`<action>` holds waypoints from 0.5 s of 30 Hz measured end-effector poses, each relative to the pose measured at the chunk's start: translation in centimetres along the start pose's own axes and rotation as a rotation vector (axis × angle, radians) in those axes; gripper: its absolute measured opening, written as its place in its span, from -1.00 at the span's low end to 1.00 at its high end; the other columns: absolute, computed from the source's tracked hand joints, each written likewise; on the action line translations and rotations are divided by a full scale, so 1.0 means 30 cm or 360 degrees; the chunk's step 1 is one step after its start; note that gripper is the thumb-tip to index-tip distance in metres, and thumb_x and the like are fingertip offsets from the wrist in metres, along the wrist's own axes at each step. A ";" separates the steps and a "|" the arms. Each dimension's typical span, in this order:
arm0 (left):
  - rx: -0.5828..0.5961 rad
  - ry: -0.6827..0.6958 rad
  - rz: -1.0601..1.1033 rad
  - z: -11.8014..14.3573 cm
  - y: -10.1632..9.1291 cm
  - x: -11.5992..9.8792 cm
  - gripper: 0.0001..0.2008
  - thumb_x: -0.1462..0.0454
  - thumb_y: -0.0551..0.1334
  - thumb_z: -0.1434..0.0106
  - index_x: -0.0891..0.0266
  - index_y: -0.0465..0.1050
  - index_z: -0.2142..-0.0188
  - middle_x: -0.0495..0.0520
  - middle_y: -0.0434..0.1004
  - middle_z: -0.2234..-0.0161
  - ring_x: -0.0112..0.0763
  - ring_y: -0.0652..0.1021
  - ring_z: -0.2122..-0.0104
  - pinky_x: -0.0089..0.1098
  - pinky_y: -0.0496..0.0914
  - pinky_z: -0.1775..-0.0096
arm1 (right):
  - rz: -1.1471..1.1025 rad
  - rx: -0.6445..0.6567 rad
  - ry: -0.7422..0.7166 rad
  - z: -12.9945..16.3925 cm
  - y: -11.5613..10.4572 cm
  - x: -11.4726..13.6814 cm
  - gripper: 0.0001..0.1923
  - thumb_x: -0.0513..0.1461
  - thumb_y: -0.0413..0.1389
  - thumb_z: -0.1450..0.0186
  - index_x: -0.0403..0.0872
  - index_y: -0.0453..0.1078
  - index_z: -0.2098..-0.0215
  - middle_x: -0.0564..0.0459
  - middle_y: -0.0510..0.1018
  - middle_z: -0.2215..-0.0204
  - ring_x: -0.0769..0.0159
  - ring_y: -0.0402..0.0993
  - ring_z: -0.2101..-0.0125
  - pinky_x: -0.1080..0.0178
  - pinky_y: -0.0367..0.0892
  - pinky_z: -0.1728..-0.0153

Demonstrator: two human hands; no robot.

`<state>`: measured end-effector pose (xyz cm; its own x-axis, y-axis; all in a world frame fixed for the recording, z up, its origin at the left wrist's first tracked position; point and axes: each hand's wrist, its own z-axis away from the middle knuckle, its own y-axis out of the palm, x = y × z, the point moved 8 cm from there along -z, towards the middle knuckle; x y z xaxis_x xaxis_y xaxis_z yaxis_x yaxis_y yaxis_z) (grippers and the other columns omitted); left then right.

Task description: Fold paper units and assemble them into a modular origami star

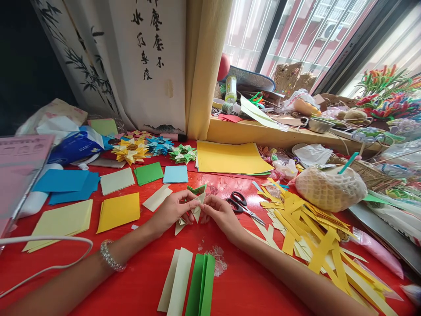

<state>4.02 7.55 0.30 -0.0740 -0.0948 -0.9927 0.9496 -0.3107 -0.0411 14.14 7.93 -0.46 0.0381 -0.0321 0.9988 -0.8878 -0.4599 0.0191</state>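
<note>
Both hands meet at the middle of the red desk (138,281), the left hand (173,210) and right hand (221,213) each with its grip pinched shut on one folded paper piece (196,202), cream and green. The piece sits between the two grips, equally near both, its long axis roughly upright and tilted slightly left. Scissors (244,206) lie just beside the right hand; cream and green strips (189,283) lie nearer the body.

Folded paper piece (196,206) is mostly buried under both hands' fingers (can't make out its shape), and the pink sheet (19,166) runs off the left edge, blurry.
</note>
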 end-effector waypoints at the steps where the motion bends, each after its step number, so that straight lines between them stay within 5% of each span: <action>1: -0.0006 0.0008 0.0024 0.002 0.000 -0.003 -0.80 0.15 0.17 -0.11 0.25 0.28 0.40 -0.09 0.36 0.54 -0.47 0.48 0.56 -0.46 0.39 0.50 | 0.0008 -0.0020 -0.0015 0.000 -0.001 0.002 -0.78 -0.10 0.06 -0.18 -0.10 0.24 0.44 0.15 0.38 0.60 0.45 0.34 0.57 0.37 0.24 0.51; 15: -0.0185 0.0286 -0.0473 0.014 -0.023 -0.040 -0.71 0.08 0.08 -0.17 0.25 0.24 0.52 -0.11 0.22 0.59 -0.55 0.25 0.58 -0.52 0.17 0.54 | 0.0059 0.0096 0.0009 0.010 0.020 0.013 -0.78 -0.14 0.06 -0.18 -0.14 0.36 0.46 0.11 0.40 0.56 0.45 0.26 0.53 0.36 0.18 0.45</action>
<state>3.32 7.49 1.58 -0.3068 0.1545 -0.9392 0.9238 -0.1891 -0.3329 13.77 7.37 -0.09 0.0031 -0.0452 0.9990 -0.8594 -0.5109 -0.0204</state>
